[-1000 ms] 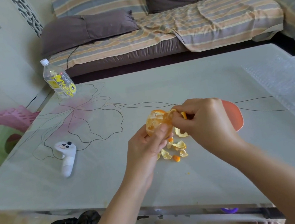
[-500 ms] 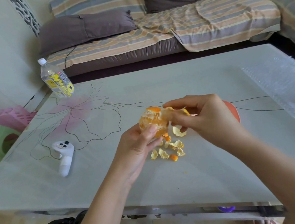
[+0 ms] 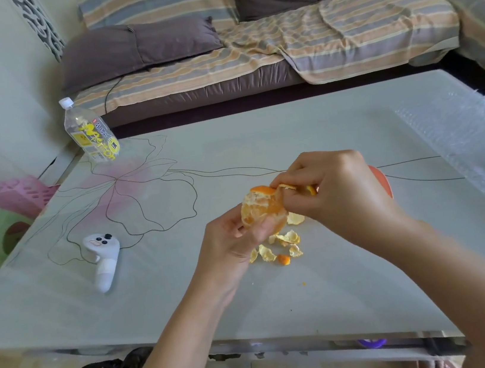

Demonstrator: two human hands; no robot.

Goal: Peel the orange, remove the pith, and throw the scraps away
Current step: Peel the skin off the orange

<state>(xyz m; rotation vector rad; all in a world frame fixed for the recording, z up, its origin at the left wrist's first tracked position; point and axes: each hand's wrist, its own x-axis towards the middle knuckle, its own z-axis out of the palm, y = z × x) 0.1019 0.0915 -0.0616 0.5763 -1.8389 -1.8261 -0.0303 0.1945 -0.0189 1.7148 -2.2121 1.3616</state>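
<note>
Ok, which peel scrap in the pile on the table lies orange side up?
The small bright-orange peel scrap, lying nearest the person; the larger curled scraps just behind it show their pale pith side.

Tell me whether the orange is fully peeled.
No, a strip of peel clings to the top of the orange, pinched by the right hand while the left hand holds the fruit.

On the table (image 3: 290,133), a clear bottle (image 3: 89,133) stands at the far left corner and a white controller (image 3: 104,259) lies nearer; a striped sofa (image 3: 279,54) sits beyond.
</note>
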